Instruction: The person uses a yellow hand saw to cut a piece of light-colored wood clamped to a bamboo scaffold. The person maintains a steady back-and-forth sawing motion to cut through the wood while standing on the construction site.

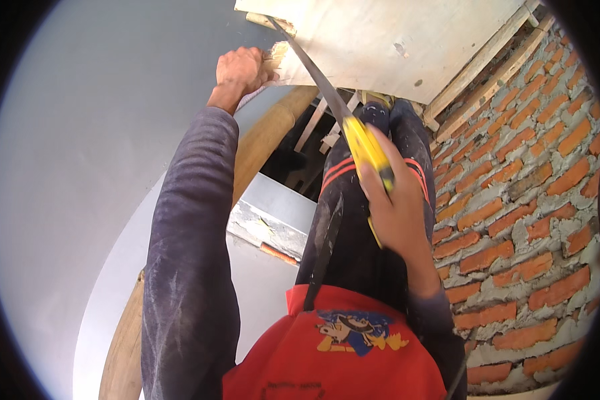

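Slanting from right hand (401, 207) past left (241, 69): saw (353, 133)

We see our right grip (399, 207) wrapped around the yellow handle of a handsaw (355, 133), its blade slanting over the notched left edge of a plywood sheet (407, 47). Our left grip (240, 69) clasps that edge's lower corner, above a bamboo pole (267, 140).
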Action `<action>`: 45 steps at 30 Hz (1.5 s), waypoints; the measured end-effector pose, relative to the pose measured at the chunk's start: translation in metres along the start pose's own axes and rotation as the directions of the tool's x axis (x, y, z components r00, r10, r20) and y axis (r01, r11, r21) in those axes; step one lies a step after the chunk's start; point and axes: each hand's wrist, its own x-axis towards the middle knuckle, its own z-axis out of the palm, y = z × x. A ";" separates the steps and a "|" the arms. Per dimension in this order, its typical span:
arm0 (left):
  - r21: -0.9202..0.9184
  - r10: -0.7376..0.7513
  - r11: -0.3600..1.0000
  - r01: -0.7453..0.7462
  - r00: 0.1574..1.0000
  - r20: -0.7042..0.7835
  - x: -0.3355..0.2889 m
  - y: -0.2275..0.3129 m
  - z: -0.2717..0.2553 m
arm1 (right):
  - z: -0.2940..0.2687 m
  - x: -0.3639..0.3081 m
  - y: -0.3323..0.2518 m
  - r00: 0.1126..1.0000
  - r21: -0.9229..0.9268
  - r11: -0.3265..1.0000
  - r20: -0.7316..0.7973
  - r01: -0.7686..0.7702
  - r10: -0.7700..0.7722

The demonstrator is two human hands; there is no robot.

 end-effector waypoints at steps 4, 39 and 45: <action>0.033 -0.030 0.999 0.029 0.999 0.029 -0.012 0.010 -0.004 | -0.010 -0.040 0.020 0.996 0.043 0.997 -0.065 0.066 -0.063; 0.014 -0.038 0.999 0.037 0.999 0.020 -0.012 0.014 0.009 | -0.014 -0.027 0.004 0.998 -0.079 0.995 0.013 0.060 -0.059; -0.021 -0.035 0.999 0.036 0.997 0.065 -0.009 0.008 0.013 | 0.013 0.010 0.008 0.999 -0.103 0.994 0.009 0.034 -0.033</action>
